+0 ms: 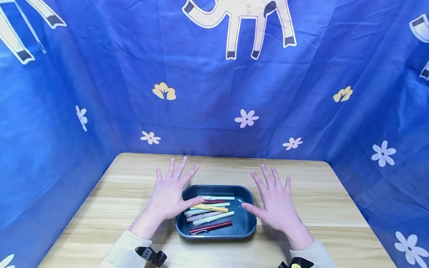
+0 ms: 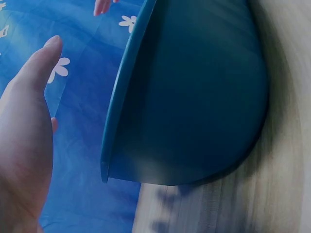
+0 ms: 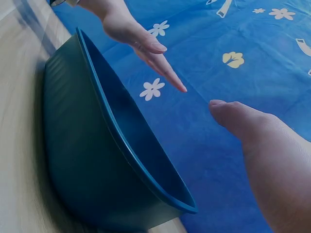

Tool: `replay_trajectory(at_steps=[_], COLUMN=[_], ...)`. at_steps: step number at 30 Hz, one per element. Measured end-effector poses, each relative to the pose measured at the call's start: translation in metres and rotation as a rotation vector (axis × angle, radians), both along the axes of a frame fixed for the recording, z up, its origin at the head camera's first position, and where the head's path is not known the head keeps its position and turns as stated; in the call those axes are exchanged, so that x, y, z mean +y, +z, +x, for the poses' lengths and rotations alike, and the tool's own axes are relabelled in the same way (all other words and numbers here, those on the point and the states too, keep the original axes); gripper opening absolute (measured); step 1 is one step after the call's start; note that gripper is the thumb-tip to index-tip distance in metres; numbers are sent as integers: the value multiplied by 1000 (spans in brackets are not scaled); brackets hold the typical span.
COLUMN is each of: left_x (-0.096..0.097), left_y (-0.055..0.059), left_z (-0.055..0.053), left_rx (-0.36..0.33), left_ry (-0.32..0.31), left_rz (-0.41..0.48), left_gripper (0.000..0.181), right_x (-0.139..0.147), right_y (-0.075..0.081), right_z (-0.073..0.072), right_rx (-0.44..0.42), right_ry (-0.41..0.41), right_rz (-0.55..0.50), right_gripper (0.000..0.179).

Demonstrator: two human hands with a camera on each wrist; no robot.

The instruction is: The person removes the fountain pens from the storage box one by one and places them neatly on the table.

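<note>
A dark teal rectangular tub [image 1: 242,232] with rounded corners stands on the table, and several capped pens lie in it. Among them are a yellow pen [image 1: 211,208], a dark red pen [image 1: 211,227] at the near side and a pale mint pen [image 1: 214,218]. My left hand [image 1: 169,195] spreads its fingers at the tub's left side, its thumb over the pens in the head view. On the other side my right hand [image 1: 276,206] is likewise spread, thumb tip over the right rim. In both wrist views the thumbs stand apart from the tub's wall [image 3: 92,145], and neither hand holds anything.
The light wood table [image 1: 134,178] has rounded far corners. Behind it and along both sides hangs a blue cloth [image 1: 207,111] with flowers and white animal figures. A dark wrist strap [image 1: 147,254] sits on the left sleeve, another device [image 1: 299,262] on the right.
</note>
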State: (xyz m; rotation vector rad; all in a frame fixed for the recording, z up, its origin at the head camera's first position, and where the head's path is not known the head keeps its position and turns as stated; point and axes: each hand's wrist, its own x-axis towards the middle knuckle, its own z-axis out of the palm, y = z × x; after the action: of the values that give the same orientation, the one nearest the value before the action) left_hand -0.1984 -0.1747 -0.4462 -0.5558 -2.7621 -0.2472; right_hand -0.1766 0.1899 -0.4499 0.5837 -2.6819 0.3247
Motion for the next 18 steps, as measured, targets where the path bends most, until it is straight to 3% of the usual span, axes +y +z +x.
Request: replay_trajectory(at_steps=[7,18], left_x=[-2,-3], left_y=[0,-6], left_z=[3,11], left_rx=[-16,-64], left_ry=[14,40], left_rz=[30,85], left_gripper=[106,100], right_x=[-1,-4], right_y=[0,1], right_z=[1,3], right_rx=[-29,-6], right_ry=[19,78], right_rz=[-25,-70], right_gripper=[103,100])
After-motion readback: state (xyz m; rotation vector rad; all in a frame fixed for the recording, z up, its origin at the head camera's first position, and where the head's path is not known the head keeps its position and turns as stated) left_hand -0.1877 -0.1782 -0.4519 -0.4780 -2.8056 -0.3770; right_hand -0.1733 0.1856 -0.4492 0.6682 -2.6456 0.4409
